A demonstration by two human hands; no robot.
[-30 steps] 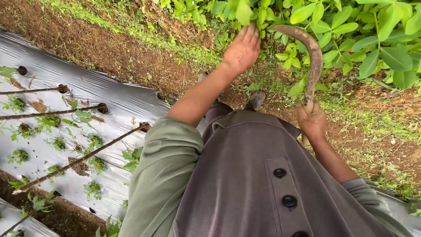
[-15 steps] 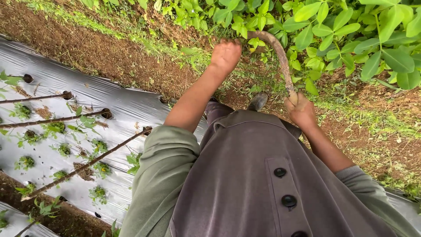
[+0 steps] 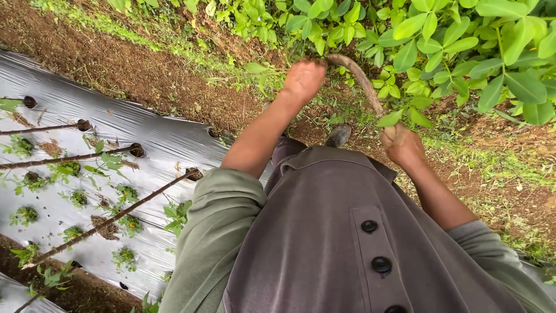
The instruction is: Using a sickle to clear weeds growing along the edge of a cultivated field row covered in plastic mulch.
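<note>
Rust-brown curved sickle blade (image 3: 359,81) arcs through the leafy green plants (image 3: 440,40) beyond the silver plastic mulch sheet's (image 3: 116,122) far edge; the right hand (image 3: 403,146) is clenched on its handle, the left hand (image 3: 303,79) fisted around weeds beside the tip.

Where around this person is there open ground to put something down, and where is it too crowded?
Bare soil strip lies between the silver plastic sheet and the leafy plants. The sheet has smooth patches between its planting holes and slanting stakes. It is crowded where the left hand and the right hand, gripping a curved sickle, meet the foliage.
</note>
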